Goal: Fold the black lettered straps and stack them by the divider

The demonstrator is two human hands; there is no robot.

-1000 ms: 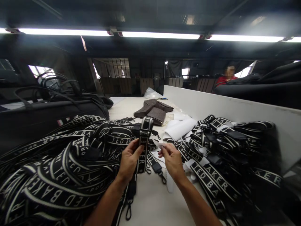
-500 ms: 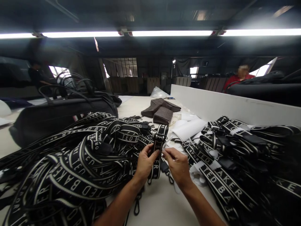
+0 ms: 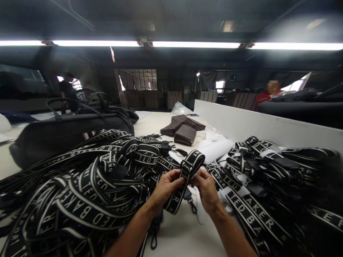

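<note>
A folded black webbing strap [image 3: 175, 200] with white lettering and pale edge stripes is held upright, tilted to the right, above the table. My left hand [image 3: 168, 187] pinches it around its middle, thumb in front. My right hand [image 3: 205, 187] is closed at the strap's right edge, its fingertips partly behind the strap; what they pinch is hidden. A black swivel hook [image 3: 192, 206] lies just below, between the hands, and another clip [image 3: 153, 240] hangs below my left wrist.
A large heap of similar straps [image 3: 88, 200] fills the left, beside a black duffel bag [image 3: 72, 134]. Bundled straps with white paper bands [image 3: 249, 210] lie right. Brown pouches [image 3: 184, 134] and white paper [image 3: 214, 148] sit ahead, near a white partition [image 3: 257, 121]. Two people are farther back.
The strap has tilted to the right, its top loop opening wider. My right hand has moved in against the strap's edge. The person at the back left has moved right.
</note>
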